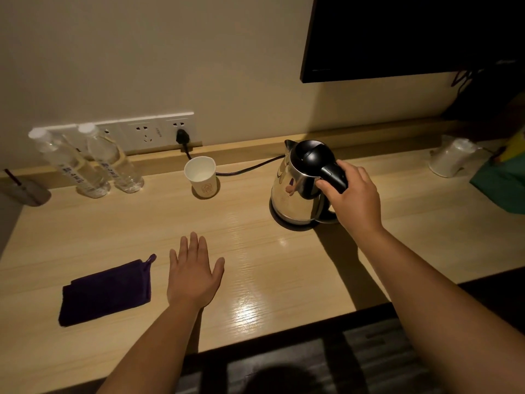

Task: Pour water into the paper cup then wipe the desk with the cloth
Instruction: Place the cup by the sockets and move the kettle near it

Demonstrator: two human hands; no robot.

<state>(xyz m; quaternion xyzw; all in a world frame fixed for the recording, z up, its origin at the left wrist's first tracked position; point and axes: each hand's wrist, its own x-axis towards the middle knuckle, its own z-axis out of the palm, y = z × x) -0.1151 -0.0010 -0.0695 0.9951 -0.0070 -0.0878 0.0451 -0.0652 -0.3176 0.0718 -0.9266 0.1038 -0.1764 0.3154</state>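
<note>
A steel kettle [292, 186] with a black lid stands on its black base on the wooden desk [255, 251]. My right hand [352, 197] grips its black handle. A white paper cup [201, 176] stands upright to the kettle's left, near the back of the desk. A folded dark purple cloth [106, 292] lies flat at the front left. Just right of the cloth, my left hand [193, 274] rests palm down with fingers spread and holds nothing.
Two clear water bottles [91, 160] stand at the back left before a wall socket strip [150, 132]; the kettle's cord runs behind the cup. A wrapped cup [451, 157] and green bag [502, 180] sit at the right. A dark screen [412, 35] hangs above.
</note>
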